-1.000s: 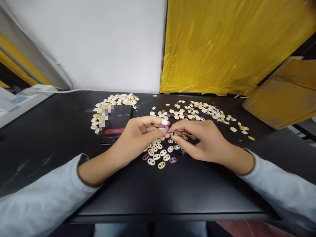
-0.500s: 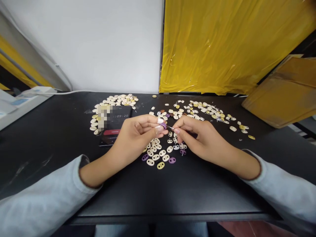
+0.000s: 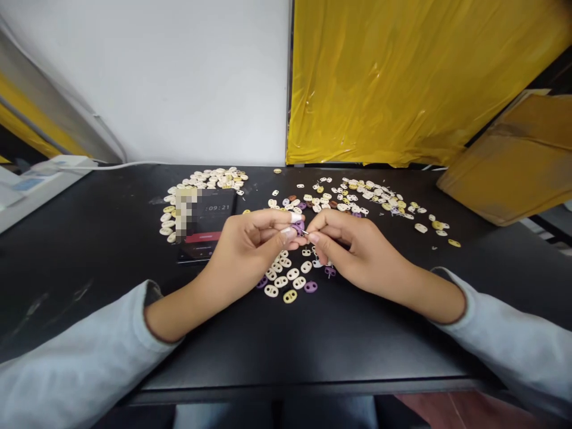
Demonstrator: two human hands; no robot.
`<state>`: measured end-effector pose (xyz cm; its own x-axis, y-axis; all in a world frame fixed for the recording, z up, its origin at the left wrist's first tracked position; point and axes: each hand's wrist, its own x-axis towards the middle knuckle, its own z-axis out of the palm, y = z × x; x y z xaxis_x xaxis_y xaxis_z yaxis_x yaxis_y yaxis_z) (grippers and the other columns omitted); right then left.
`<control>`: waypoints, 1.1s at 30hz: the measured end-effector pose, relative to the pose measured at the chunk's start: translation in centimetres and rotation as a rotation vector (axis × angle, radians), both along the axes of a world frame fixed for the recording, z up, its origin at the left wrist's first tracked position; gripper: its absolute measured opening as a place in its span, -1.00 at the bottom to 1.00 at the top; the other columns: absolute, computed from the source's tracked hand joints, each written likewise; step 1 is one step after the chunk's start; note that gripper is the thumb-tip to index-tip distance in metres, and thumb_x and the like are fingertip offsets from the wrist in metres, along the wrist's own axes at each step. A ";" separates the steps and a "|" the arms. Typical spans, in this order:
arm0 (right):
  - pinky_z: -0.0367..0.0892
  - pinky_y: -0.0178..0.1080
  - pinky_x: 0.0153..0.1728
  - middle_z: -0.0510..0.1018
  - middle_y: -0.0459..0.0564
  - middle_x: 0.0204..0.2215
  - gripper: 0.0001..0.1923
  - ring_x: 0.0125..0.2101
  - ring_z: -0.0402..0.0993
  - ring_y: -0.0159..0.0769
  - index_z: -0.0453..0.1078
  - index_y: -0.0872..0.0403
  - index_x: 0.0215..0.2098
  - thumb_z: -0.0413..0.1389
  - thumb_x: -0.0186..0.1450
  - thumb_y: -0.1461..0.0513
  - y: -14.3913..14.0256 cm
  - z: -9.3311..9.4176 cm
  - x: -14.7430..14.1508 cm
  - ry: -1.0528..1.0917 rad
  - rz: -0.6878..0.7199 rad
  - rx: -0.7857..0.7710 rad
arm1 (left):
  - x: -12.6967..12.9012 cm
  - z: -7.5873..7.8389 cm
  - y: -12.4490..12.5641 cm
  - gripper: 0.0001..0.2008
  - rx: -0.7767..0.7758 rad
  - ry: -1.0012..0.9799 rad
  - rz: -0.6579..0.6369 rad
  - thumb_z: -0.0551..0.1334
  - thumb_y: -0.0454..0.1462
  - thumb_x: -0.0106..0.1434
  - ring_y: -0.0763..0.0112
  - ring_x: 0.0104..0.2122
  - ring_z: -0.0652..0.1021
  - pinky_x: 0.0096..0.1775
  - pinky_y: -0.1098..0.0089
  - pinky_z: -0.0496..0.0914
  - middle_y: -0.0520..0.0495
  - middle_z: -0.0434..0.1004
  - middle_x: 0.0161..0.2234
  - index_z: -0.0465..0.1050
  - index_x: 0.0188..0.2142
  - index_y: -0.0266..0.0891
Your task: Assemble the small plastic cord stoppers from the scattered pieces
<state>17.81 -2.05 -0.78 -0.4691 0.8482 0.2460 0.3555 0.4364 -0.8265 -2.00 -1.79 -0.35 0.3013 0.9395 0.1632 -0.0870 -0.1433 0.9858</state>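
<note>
Between the thumb and fingers of my left hand [image 3: 257, 241] is a small purple oval piece with two holes [image 3: 298, 226]; a white wrap covers one fingertip. My right hand [image 3: 346, 238] pinches a thin metal pin [image 3: 305, 232], whose tip meets the purple piece. Whether the pin passes through a hole is too small to tell. Just below the hands lie loose cream two-holed ovals [image 3: 292, 274], a yellow one [image 3: 290, 296] and a purple one [image 3: 310, 287]. A purple piece with a pin through it [image 3: 329, 271] rests under my right hand.
A phone showing a timer [image 3: 210, 220] lies left of my hands, beside a curved pile of cream pieces [image 3: 210, 179]. More pieces are scattered at the back right [image 3: 379, 196]. A cardboard box [image 3: 513, 161] stands at the right, a white power strip [image 3: 49, 179] at the far left.
My right hand has come slightly closer to my left, bringing the metal pin up to the purple piece. The whole view has shifted a little.
</note>
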 end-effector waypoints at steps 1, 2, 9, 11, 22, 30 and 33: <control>0.22 -0.33 -0.47 0.38 -0.19 -0.57 -0.89 -0.55 0.31 -0.44 0.30 0.08 -0.29 0.01 0.42 0.26 0.0 0.0 0.0 -0.020 -0.005 0.010 | 0.1 -0.1 0.0 -0.86 -0.002 -0.005 -0.010 0.41 -0.33 0.17 0.40 -0.34 0.68 -0.16 0.45 0.59 -0.02 0.69 -0.36 0.60 -0.24 -0.30; 0.19 -0.34 -0.48 0.37 -0.20 -0.58 -0.91 -0.56 0.29 -0.44 0.31 0.08 -0.27 0.02 0.41 0.26 0.1 0.0 0.1 -0.043 -0.010 0.016 | 0.1 -0.2 0.1 -0.85 -0.004 -0.002 -0.022 0.40 -0.33 0.18 0.39 -0.33 0.69 -0.16 0.44 0.59 -0.03 0.69 -0.35 0.60 -0.23 -0.31; 0.06 -0.35 -0.58 0.39 -0.21 -0.61 -0.84 -0.62 0.21 -0.47 0.37 0.07 -0.22 0.14 0.36 0.14 0.2 -0.3 0.3 -0.005 -0.087 -0.021 | 0.0 -0.5 -0.1 -0.83 0.045 0.122 -0.046 0.33 -0.31 0.23 0.32 -0.32 0.68 -0.18 0.35 0.58 -0.09 0.69 -0.32 0.60 -0.18 -0.32; 0.07 -0.36 -0.60 0.43 -0.18 -0.58 -0.82 -0.62 0.23 -0.47 0.40 0.09 -0.25 0.14 0.36 0.12 0.2 -0.3 0.2 0.058 -0.072 -0.071 | -0.1 -0.4 -0.3 -0.82 0.105 0.183 -0.034 0.32 -0.30 0.25 0.31 -0.30 0.67 -0.17 0.35 0.57 -0.09 0.69 -0.29 0.60 -0.16 -0.30; 0.14 -0.33 -0.54 0.50 -0.13 -0.57 -0.79 -0.59 0.32 -0.42 0.50 0.07 -0.30 0.13 0.37 0.11 1.4 1.2 2.4 -0.213 -0.042 0.072 | -1.3 0.9 0.0 -0.87 0.596 0.757 0.040 0.18 -0.40 0.22 0.45 -0.47 0.46 -0.36 0.42 0.34 0.07 0.52 -0.44 0.49 -0.29 -0.20; 0.15 -0.31 -0.49 0.56 -0.17 -0.58 -0.81 -0.59 0.40 -0.39 0.59 -0.07 -0.16 0.21 0.29 0.11 2.4 1.4 4.1 -0.532 -0.014 0.230 | -1.3 0.6 0.3 -0.85 0.671 0.819 -0.055 0.15 -0.46 0.16 0.34 -0.36 0.49 -0.23 0.32 0.35 -0.05 0.54 -0.39 0.46 -0.37 -0.26; 0.17 -0.30 -0.47 0.58 -0.14 -0.51 -0.81 -0.55 0.40 -0.37 0.60 -0.03 -0.19 0.23 0.26 0.12 3.0 1.5 4.9 -0.458 -0.040 0.235 | -1.3 0.8 0.1 -0.83 0.665 0.750 -0.061 0.13 -0.46 0.19 0.31 -0.28 0.53 -0.17 0.31 0.37 -0.06 0.57 -0.31 0.46 -0.34 -0.24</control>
